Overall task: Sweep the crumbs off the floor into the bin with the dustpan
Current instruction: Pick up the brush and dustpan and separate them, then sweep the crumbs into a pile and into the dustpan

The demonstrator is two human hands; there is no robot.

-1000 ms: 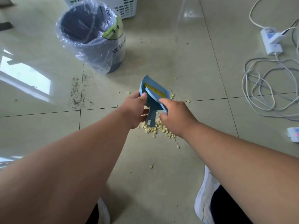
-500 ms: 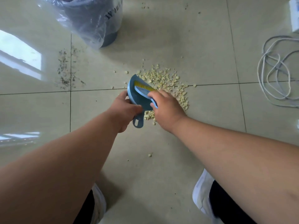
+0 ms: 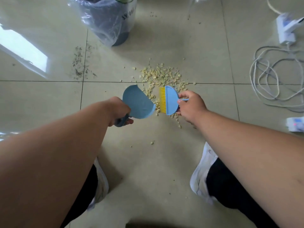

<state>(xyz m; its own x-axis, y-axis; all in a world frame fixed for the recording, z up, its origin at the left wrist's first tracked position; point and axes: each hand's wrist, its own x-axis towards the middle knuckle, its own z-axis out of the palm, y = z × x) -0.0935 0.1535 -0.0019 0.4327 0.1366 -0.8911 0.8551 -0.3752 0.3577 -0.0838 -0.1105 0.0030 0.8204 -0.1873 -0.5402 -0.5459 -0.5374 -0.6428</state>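
A pile of pale yellow crumbs (image 3: pixel 162 76) lies on the tiled floor ahead of me. My left hand (image 3: pixel 120 111) grips the handle of a small blue dustpan (image 3: pixel 138 102), held just left of the pile with its straight edge toward the crumbs. My right hand (image 3: pixel 190 106) holds the handle of a blue brush (image 3: pixel 171 100) whose yellow bristles face left toward the dustpan, with crumbs between the two. The bin (image 3: pixel 113 18), dark with a clear plastic liner, stands at the top, its rim out of view.
A patch of dark fine debris (image 3: pixel 79 66) lies left of the bin. White cables (image 3: pixel 269 74), a power strip (image 3: pixel 285 28) and a small white device (image 3: pixel 296 123) sit at the right. My white shoes (image 3: pixel 201 170) are below, on either side.
The brush and dustpan, held nested together before, are now separated: the dustpan in my left hand, the brush in my right, set on either side of the crumbs' near edge.
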